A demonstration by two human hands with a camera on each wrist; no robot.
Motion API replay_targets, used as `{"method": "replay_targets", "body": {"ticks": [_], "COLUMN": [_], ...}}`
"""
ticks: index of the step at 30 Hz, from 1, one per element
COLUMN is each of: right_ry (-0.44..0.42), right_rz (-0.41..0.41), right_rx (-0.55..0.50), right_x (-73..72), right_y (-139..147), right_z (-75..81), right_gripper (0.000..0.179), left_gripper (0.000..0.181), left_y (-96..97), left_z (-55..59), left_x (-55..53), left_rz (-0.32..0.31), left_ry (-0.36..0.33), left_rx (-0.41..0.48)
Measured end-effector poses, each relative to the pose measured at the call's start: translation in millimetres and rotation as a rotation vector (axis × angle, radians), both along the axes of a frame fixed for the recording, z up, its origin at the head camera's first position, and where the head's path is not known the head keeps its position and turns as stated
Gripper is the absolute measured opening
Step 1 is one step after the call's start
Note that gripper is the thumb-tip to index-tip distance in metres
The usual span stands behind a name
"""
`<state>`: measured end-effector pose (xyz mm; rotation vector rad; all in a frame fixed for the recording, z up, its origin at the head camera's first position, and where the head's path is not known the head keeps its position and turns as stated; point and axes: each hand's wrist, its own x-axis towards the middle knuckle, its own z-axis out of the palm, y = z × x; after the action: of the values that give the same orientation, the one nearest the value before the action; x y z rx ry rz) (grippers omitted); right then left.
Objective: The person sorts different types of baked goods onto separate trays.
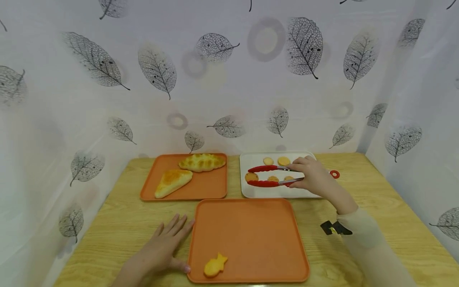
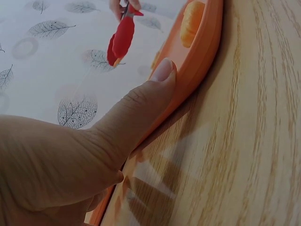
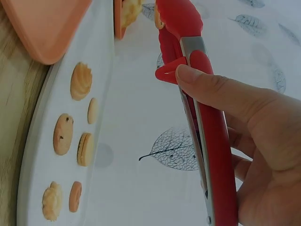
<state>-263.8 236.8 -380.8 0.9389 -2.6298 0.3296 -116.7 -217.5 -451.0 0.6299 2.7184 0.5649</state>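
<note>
My right hand (image 1: 315, 179) grips red-and-silver tongs (image 1: 263, 183) over the white tray (image 1: 256, 193) at the back right. Between the red tips is a round brown cookie (image 1: 252, 177); a sliver of this cookie (image 3: 159, 19) also shows in the right wrist view. Several other cookies lie on that tray, partly hidden by the tongs in the head view. My left hand (image 1: 161, 247) rests at the left side of the front orange tray (image 1: 251, 235), fingers extended, its thumb touching the rim. A yellow fish-shaped cookie (image 1: 215, 266) lies in that tray's near-left corner.
Another orange tray (image 1: 209, 190) stands at the back left, bearing a triangular pastry (image 1: 173, 183) and a ridged, elongated bread (image 1: 202, 162). The wooden table (image 1: 104, 235) is enclosed at the back and sides by a white leaf-print curtain (image 1: 229, 87).
</note>
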Motion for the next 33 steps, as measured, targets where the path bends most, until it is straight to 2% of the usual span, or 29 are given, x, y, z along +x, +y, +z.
{"method": "replay_targets", "body": {"ticks": [7, 17, 24, 33], "right_ry": [-0.019, -0.137, -0.169, -0.212], "right_rz": [-0.097, -0.239, -0.284, -0.334], "right_rx": [0.041, 0.091, 0.118, 0.142], "right_x": [-19.5, -50.1, -69.6, -85.8], "right_y": [-0.2, -8.2, -16.2, -22.2], "right_z": [-5.9, -18.7, -27.2, -38.1], "right_gripper": [0.055, 0.060, 0.062, 0.061], "left_gripper": [0.120, 0.121, 0.120, 0.119], "left_y": [1.2, 1.3, 0.2, -0.7], "left_z": [0.4, -1.2, -2.6, -1.8], "left_x": [0.7, -0.2, -0.8, -2.2], "left_rz": [0.000, -0.002, 0.004, 0.006], "left_ry": [0.005, 0.015, -0.022, -0.045], "left_rx": [0.006, 0.004, 0.018, 0.020]}}
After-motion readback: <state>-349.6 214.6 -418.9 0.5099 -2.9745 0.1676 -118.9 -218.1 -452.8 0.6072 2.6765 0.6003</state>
